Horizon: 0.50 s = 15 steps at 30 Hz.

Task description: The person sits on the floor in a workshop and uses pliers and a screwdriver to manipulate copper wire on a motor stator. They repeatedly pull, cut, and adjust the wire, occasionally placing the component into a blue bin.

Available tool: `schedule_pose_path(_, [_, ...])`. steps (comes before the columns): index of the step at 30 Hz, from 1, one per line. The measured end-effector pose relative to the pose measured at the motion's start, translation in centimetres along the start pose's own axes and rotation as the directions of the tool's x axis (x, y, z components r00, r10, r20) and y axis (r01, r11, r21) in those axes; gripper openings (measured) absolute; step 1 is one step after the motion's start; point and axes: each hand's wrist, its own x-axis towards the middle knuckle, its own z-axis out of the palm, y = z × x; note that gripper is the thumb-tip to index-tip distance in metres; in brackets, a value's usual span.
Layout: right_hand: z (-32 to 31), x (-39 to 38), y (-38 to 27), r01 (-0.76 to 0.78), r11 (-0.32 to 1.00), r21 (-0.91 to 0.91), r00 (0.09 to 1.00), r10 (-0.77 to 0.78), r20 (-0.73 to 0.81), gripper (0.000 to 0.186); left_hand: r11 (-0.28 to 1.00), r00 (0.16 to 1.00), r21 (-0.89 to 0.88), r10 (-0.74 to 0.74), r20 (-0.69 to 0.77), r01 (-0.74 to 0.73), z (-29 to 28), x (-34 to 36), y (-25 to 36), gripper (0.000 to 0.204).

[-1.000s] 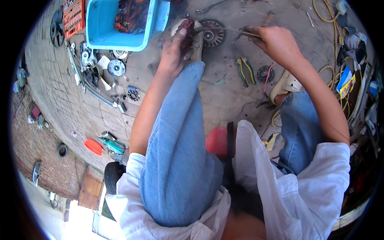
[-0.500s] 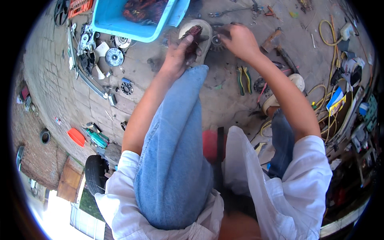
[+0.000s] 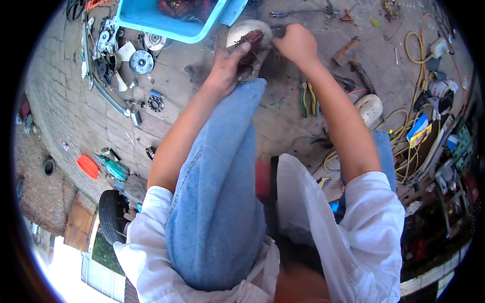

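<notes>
Both hands (image 3: 262, 55) on copper-wound coil (image 3: 251, 43), perhaps gripping, blue tub (image 3: 174, 30) beside

Right hand (image 3: 298, 44) now beside left hand (image 3: 228, 68).

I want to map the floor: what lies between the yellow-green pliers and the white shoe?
In the head view, dark tools and a pink wire lie between the pliers and the white shoe.

The person is wearing a white short-sleeved shirt (image 3: 353, 237), blue jeans (image 3: 217, 202) and perhaps pale shoes (image 3: 369, 108).
</notes>
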Motion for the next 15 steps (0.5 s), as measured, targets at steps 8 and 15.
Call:
schedule_pose_path(8, [-0.3, 4.6, 3.1, 0.235, 0.97, -0.061, 0.971, -0.237, -0.028, 0.031, 1.0, 0.999, 0.013, -0.029, 0.029, 0.029, -0.6, -0.6, -0.1, 0.045])
schedule_pose_path(15, [0.8, 6.0, 3.3, 0.385, 0.923, 0.003, 0.923, -0.385, -0.004, 0.029, 0.998, 0.997, 0.026, -0.051, 0.066, 0.05, -0.3, -0.7, 0.2, 0.044])
